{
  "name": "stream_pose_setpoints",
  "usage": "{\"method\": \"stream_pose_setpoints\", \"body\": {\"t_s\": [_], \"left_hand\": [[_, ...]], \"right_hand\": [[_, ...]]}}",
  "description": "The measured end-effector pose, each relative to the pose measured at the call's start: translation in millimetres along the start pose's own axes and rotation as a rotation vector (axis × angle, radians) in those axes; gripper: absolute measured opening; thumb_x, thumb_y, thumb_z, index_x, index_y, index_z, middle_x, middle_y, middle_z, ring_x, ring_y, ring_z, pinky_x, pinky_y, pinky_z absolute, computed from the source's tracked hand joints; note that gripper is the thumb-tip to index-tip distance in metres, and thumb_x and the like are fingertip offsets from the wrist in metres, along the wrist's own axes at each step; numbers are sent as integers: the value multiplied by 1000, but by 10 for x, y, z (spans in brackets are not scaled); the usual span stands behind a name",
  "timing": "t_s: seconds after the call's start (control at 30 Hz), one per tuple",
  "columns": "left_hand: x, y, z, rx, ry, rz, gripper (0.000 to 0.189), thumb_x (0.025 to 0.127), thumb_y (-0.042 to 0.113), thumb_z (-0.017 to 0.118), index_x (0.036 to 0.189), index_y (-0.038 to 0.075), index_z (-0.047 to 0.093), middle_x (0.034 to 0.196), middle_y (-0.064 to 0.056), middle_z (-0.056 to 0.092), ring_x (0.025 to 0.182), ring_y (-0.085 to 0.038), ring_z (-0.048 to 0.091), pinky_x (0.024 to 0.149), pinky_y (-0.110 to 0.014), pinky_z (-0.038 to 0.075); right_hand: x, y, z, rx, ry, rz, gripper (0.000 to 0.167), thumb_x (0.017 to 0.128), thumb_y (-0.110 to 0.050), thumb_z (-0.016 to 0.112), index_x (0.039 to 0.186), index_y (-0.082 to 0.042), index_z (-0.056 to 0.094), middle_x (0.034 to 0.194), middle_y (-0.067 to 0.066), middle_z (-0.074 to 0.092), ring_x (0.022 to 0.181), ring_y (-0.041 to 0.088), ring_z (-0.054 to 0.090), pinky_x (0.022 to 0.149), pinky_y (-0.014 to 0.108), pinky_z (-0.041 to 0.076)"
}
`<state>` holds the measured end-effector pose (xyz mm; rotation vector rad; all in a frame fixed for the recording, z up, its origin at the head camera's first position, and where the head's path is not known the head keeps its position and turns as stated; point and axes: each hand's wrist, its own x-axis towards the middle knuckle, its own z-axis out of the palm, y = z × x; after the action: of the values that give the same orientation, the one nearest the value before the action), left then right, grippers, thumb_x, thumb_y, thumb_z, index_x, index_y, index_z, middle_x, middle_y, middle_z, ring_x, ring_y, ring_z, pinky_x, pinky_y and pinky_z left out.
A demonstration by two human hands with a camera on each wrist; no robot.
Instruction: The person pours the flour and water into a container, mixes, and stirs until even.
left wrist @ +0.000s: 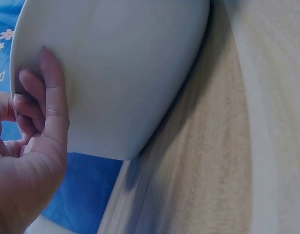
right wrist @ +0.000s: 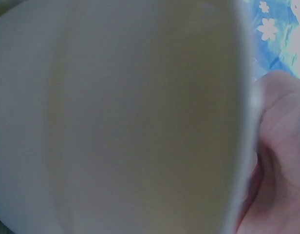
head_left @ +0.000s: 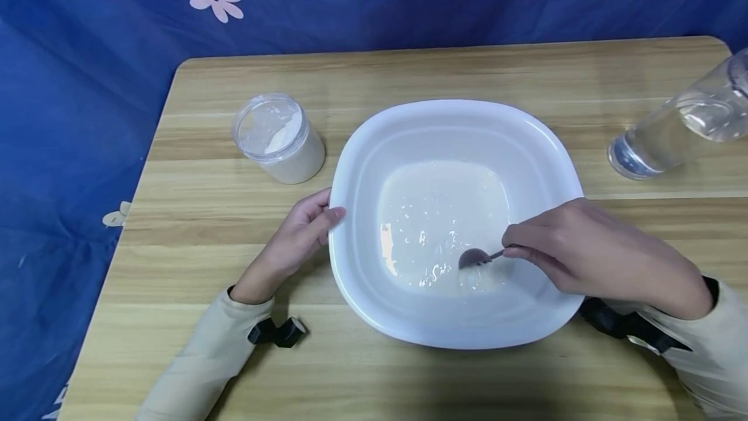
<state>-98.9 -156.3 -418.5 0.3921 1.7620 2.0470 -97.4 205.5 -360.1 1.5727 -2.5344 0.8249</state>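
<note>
A large white basin (head_left: 456,335) stands on the wooden table with a pool of milky white liquid (head_left: 432,213) across its bottom. My left hand (head_left: 300,232) grips the basin's left rim, thumb on top; in the left wrist view its fingers (left wrist: 55,97) lie against the outer wall. Over the right rim reaches my right hand (head_left: 590,249), pinching the handle of a metal spoon (head_left: 474,257). The spoon's bowl dips into the liquid at the lower right, beside a whiter clump. In the right wrist view the basin's outer wall (right wrist: 140,122) hides the spoon.
Left behind the basin is a clear jar (head_left: 292,154) of white powder, its mouth uncovered. On the right a clear bottle (head_left: 672,128) holds water. A blue flowered cloth (head_left: 374,5) hangs along the table's (head_left: 193,245) back and left edges.
</note>
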Motion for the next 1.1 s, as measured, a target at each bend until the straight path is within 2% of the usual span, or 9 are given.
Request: {"method": "stream_pose_setpoints", "body": {"t_s": [0.1, 0.27, 0.37, 0.63, 0.7, 0.83, 0.9, 1.0, 1.1], "left_hand": [[0, -19, -9, -4, 1, 8, 42, 97, 2, 38, 128, -26, 34, 98, -10, 68, 81, -19, 69, 68, -34, 61], [4, -20, -14, -2, 2, 3, 41, 97, 2, 37, 127, -25, 35, 98, -10, 67, 82, -20, 69, 69, -35, 61], [6, -13, -10, 2, 2, -5, 42, 97, 3, 37, 128, -24, 35, 100, -11, 67, 83, -20, 69, 70, -35, 61], [17, -14, -11, 0, -3, -5, 43, 97, 3, 37, 129, -25, 34, 99, -10, 67, 82, -19, 69, 68, -35, 61], [17, -17, -12, -2, -4, -1, 43, 97, 3, 37, 129, -25, 33, 99, -9, 67, 82, -19, 69, 69, -35, 61], [12, -19, -5, -3, -5, 2, 43, 96, 2, 36, 129, -25, 33, 100, -9, 67, 83, -19, 69, 69, -35, 61], [9, -21, -5, -3, -5, 5, 42, 96, 2, 36, 128, -26, 33, 100, -10, 67, 83, -19, 69, 69, -35, 61], [6, -18, -4, -4, -4, 11, 42, 96, 2, 37, 128, -26, 34, 100, -10, 67, 83, -20, 69, 70, -35, 61], [7, -19, -6, -5, -8, 24, 41, 97, 1, 37, 126, -27, 34, 100, -11, 67, 84, -20, 69, 71, -35, 61]], "right_hand": [[10, -5, 4, -5, 19, -29, 28, 103, -35, 41, 87, -23, 60, 68, -22, 43, 58, -11, 34, 50, 6, 31], [10, 7, 3, 33, -44, -27, 24, 102, -33, 45, 85, -23, 57, 67, -22, 42, 57, -11, 33, 49, 6, 31], [-12, 19, -17, 50, -42, -29, 24, 102, -33, 45, 85, -24, 58, 67, -22, 41, 57, -12, 32, 49, 5, 31], [-47, 24, -42, 106, -115, -27, 14, 97, -22, 59, 84, -26, 56, 66, -21, 40, 58, -11, 34, 51, 3, 31], [-66, 36, -70, 92, -93, -15, 14, 96, -21, 60, 84, -26, 57, 66, -21, 42, 58, -11, 34, 50, 4, 31], [-63, 45, -98, -34, -43, 63, 18, 99, -27, 56, 81, -26, 54, 64, -22, 38, 55, -10, 33, 47, 8, 30], [-65, 56, -104, -64, -43, 73, 19, 98, -29, 56, 79, -26, 53, 63, -23, 36, 54, -10, 32, 46, 9, 29], [-88, 78, -129, -27, -57, 67, 15, 97, -25, 59, 82, -27, 56, 66, -23, 42, 56, -11, 35, 47, 7, 31], [-86, 115, -133, -83, 13, 78, 19, 100, -31, 52, 86, -23, 62, 70, -20, 51, 56, -9, 40, 46, 10, 37]]}}
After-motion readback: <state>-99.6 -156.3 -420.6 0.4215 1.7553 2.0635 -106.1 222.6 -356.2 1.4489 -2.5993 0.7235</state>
